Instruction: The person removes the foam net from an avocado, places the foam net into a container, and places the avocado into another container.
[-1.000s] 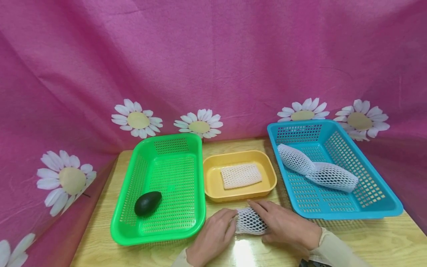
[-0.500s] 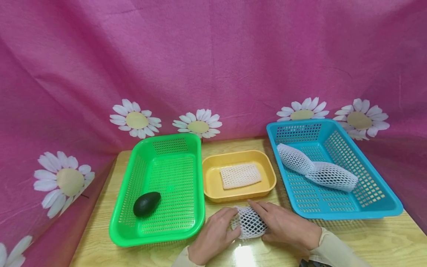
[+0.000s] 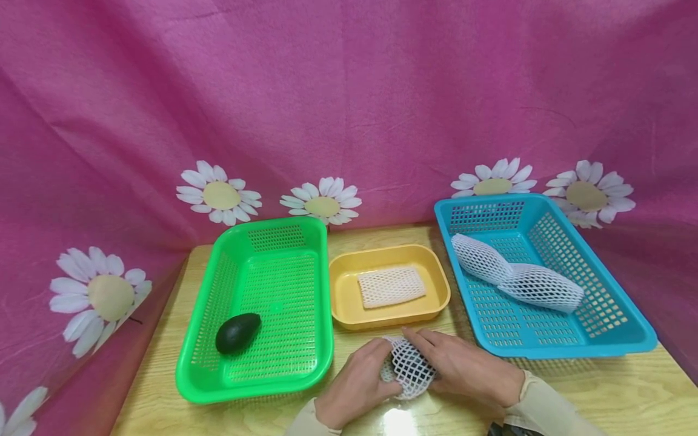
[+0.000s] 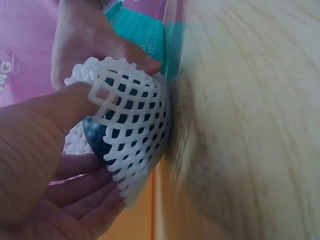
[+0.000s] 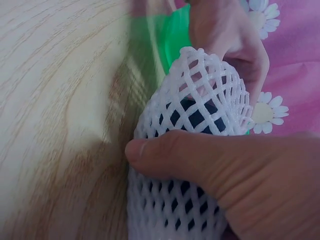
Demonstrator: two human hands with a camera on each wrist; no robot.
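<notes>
A dark avocado (image 4: 96, 139) shows through a white foam net sleeve (image 3: 414, 368) on the table's near side, between the two hands. The right hand (image 3: 466, 368) grips its right end, thumb across the net in the right wrist view. At the sleeve's mouth is the left hand (image 3: 357, 383), its thumb hooked under the mesh edge and fingers beneath the other side. The avocado's end peeks bare at that mouth in the left wrist view. A second dark avocado (image 3: 237, 333) lies in the green basket (image 3: 191, 387) to the left.
A yellow tray (image 3: 345, 303) holding flat white foam netting (image 3: 391, 287) sits just behind the hands. At the right, a blue basket (image 3: 616, 290) contains two net-wrapped pieces (image 3: 542, 287). A pink curtain (image 3: 349, 109) with daisies hangs behind the wooden table (image 3: 594, 387).
The left hand has spread the sleeve's mouth and turned toward the near side; the netting looks rounder and wider. The right hand keeps its grip in nearly the same place.
</notes>
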